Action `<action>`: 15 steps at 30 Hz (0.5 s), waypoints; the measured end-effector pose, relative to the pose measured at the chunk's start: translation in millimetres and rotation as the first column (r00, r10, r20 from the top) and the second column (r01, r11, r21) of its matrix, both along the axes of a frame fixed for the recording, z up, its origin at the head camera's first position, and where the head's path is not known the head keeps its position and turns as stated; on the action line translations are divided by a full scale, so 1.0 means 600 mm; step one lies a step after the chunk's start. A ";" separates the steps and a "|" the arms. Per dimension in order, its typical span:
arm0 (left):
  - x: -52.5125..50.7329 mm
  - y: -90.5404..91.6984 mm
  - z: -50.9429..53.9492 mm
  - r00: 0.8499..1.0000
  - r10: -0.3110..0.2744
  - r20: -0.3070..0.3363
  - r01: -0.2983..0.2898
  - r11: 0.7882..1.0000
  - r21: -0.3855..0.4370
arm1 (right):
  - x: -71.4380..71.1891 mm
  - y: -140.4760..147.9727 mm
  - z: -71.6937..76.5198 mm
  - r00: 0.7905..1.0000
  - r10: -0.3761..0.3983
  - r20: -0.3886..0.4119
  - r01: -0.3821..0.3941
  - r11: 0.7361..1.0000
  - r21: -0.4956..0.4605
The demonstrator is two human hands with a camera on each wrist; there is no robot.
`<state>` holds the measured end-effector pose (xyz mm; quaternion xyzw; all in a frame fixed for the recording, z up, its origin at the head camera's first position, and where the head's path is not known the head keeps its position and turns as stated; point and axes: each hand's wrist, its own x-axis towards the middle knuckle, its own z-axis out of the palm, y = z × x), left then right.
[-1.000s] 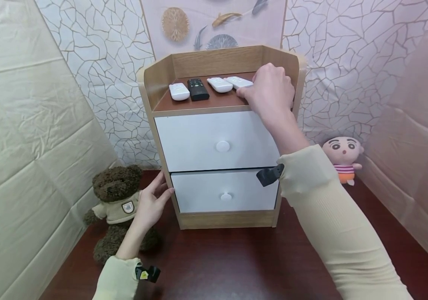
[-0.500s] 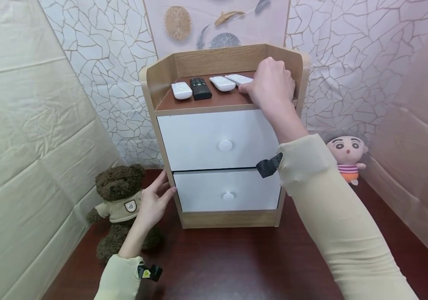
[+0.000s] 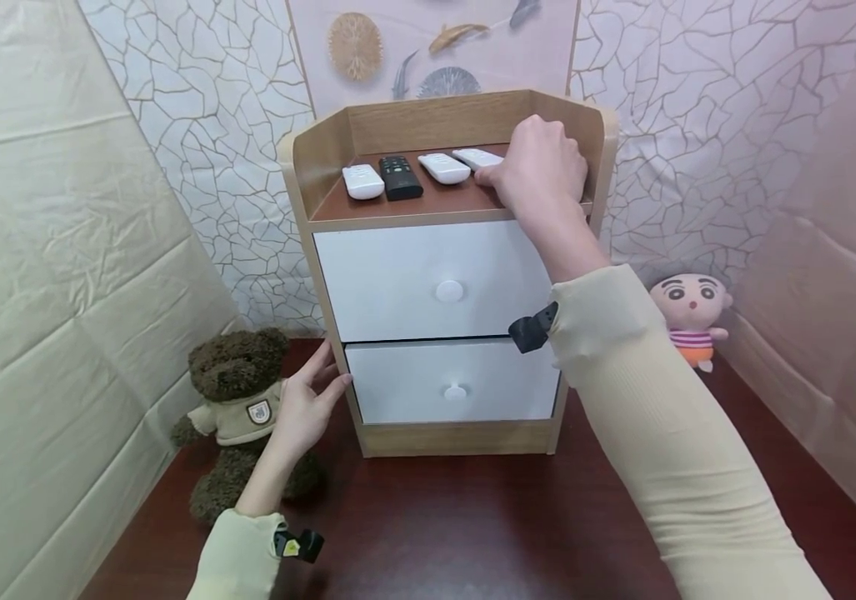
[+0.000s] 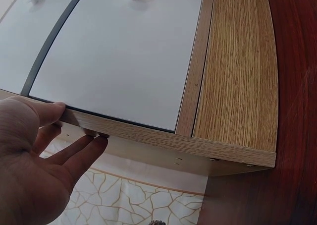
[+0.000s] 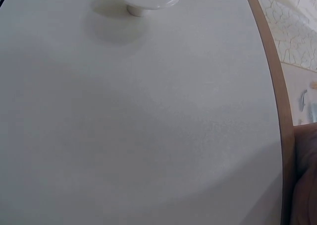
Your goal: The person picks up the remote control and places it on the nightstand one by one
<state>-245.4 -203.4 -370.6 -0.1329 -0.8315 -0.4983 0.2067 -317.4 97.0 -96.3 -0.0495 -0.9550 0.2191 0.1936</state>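
Observation:
A small wooden cabinet (image 3: 458, 439) stands on the dark red table, with an upper white drawer (image 3: 382, 283) and a lower white drawer (image 3: 397, 383), both closed. My left hand (image 3: 306, 408) touches the cabinet's left side; in the left wrist view its thumb lies on the front edge and its fingers against the side panel. On the top shelf lie a white remote control (image 3: 362, 182), a black remote control (image 3: 400, 178) and a second white one (image 3: 444, 168). My right hand (image 3: 543, 171) is at the shelf's right end, beside another white remote (image 3: 478, 157). Its fingers are mostly hidden.
A brown teddy bear (image 3: 240, 417) sits left of the cabinet, close to my left forearm. At the right back leans a plush doll (image 3: 692, 317). The shelf has a raised wooden rim (image 3: 438, 125). Patterned and beige cloths (image 3: 30, 250) surround the table.
My right forearm has risen slightly, while its hand stays at the shelf's right end. My left hand and the remotes keep their places; the head view shifts a little.

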 end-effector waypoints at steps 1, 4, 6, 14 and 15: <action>0.000 0.000 -0.001 1.000 -0.001 0.001 0.001 1.000 0.001 | 0.001 0.001 -0.001 1.000 -0.002 0.000 0.002 1.000 -0.006; -0.001 0.001 -0.001 1.000 -0.004 0.000 0.004 1.000 -0.002 | 0.004 0.003 -0.005 1.000 -0.001 -0.008 0.001 1.000 -0.031; -0.001 0.001 -0.001 1.000 -0.005 -0.004 0.005 1.000 -0.006 | 0.009 0.005 -0.010 0.999 0.010 -0.031 -0.011 0.999 -0.040; -0.002 -0.004 0.000 0.999 -0.033 -0.013 0.033 0.999 0.007 | 0.060 0.024 -0.044 0.944 0.180 -0.277 -0.203 0.977 -0.058; -0.002 -0.005 0.000 0.999 -0.037 -0.015 0.037 0.999 0.010 | 0.069 0.028 -0.049 0.922 0.213 -0.322 -0.243 0.968 -0.055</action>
